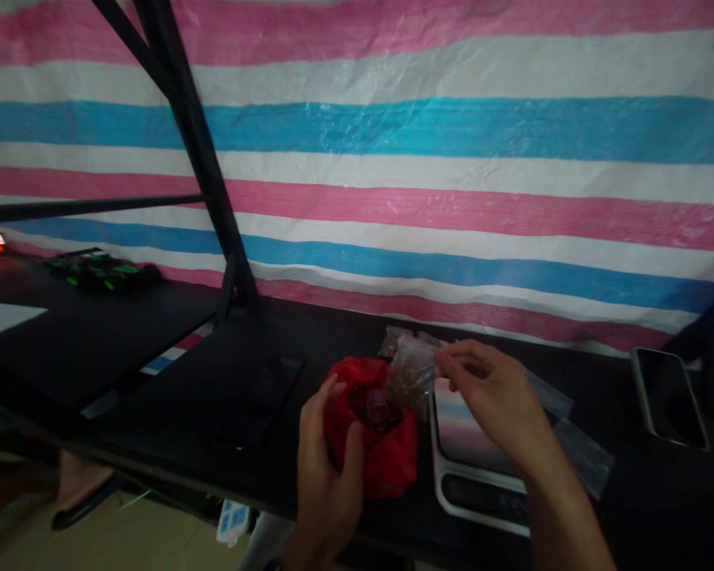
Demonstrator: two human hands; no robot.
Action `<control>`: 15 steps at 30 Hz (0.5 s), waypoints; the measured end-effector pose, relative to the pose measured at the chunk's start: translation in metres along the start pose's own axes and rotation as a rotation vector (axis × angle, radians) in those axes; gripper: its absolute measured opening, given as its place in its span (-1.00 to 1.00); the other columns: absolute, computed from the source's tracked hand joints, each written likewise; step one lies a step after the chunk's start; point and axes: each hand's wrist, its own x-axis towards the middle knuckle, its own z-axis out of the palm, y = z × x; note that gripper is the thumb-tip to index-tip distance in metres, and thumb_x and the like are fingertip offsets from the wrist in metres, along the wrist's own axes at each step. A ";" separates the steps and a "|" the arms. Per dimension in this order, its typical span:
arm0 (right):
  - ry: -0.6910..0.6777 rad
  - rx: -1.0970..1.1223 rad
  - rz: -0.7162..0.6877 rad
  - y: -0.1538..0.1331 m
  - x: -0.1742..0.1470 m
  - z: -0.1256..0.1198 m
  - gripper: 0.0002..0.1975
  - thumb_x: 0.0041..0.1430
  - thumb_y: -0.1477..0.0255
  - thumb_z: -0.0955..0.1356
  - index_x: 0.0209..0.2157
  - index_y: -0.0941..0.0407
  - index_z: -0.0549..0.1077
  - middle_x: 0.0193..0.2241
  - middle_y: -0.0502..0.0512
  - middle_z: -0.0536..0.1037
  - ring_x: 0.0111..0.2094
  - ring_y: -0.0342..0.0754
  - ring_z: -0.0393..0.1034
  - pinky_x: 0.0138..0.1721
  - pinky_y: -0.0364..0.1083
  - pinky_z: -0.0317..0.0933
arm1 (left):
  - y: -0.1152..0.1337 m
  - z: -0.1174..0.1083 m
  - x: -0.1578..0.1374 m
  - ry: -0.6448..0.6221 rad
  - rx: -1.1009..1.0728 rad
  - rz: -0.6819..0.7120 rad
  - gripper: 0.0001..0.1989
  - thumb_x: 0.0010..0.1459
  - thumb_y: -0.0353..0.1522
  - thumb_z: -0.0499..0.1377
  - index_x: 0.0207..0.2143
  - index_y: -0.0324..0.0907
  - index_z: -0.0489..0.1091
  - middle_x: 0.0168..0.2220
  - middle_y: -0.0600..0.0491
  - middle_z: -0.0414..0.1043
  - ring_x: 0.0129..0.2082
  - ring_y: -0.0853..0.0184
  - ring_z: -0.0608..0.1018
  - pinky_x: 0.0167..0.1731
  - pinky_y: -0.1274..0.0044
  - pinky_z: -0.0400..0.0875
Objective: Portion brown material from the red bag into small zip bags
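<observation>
My right hand [491, 388] pinches the top right edge of a small clear plastic bag [409, 377] with small brownish pieces inside. That bag hangs tilted beside an open red plastic bag [393, 468], between it and a white kitchen scale [446, 488]. With thumb and fingers, my left hand [330, 468] grips the left side of the red bag. Inside the red bag lie a small clear cup-like object [378, 408] and dark contents too dim to make out. My right hand is above the scale's reflective plate [470, 428].
Another small filled bag [391, 341] lies behind. Flat clear bags [583, 456] lie right of the scale, with a phone [672, 396] farther right. A dark flat device [267, 392] lies left. A black metal frame [196, 151] stands before striped sheeting [452, 127].
</observation>
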 end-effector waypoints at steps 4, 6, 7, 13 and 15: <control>-0.038 -0.186 0.167 0.039 0.003 -0.045 -0.73 0.11 0.20 0.39 -0.45 0.10 0.61 -0.51 0.10 0.65 -0.51 0.00 0.46 -0.44 -0.07 0.27 | 0.001 -0.012 0.009 0.042 0.137 0.141 -0.71 0.38 -0.34 0.13 0.12 -0.07 0.38 0.02 -0.05 0.44 0.01 0.15 0.51 0.04 0.29 0.42; -0.016 -0.274 0.229 0.058 0.003 -0.059 -0.79 0.07 0.29 0.40 -0.52 0.08 0.60 -0.53 0.11 0.66 -0.47 0.05 0.52 -0.40 -0.04 0.31 | 0.001 -0.016 0.011 0.034 0.185 0.183 -0.75 0.36 -0.35 0.13 0.06 -0.08 0.39 -0.03 -0.04 0.43 -0.05 0.16 0.51 -0.03 0.32 0.43; 0.006 -0.297 0.245 0.065 0.003 -0.063 -0.82 0.05 0.32 0.41 -0.53 0.08 0.61 -0.52 0.12 0.67 -0.44 0.08 0.55 -0.36 -0.03 0.33 | 0.001 -0.017 0.011 0.035 0.208 0.196 -0.77 0.35 -0.35 0.14 0.04 -0.09 0.40 -0.05 -0.04 0.43 -0.07 0.16 0.51 -0.06 0.32 0.42; 0.117 -0.314 0.238 0.080 0.003 -0.078 -0.76 0.15 0.28 0.39 -0.37 0.10 0.69 -0.31 0.20 0.75 -0.20 0.22 0.65 -0.15 0.06 0.41 | 0.000 -0.024 0.011 0.049 0.393 0.070 -0.75 0.29 -0.25 0.14 -0.01 -0.09 0.42 -0.15 0.00 0.42 -0.21 0.16 0.51 -0.21 0.32 0.41; 0.110 -0.301 0.236 0.080 0.002 -0.080 -0.76 0.15 0.29 0.39 -0.39 0.10 0.69 -0.32 0.20 0.76 -0.22 0.22 0.66 -0.15 0.06 0.42 | -0.001 -0.023 0.009 0.046 0.440 -0.065 -0.70 0.25 -0.20 0.16 -0.02 -0.09 0.43 -0.19 0.02 0.42 -0.26 0.16 0.52 -0.25 0.31 0.41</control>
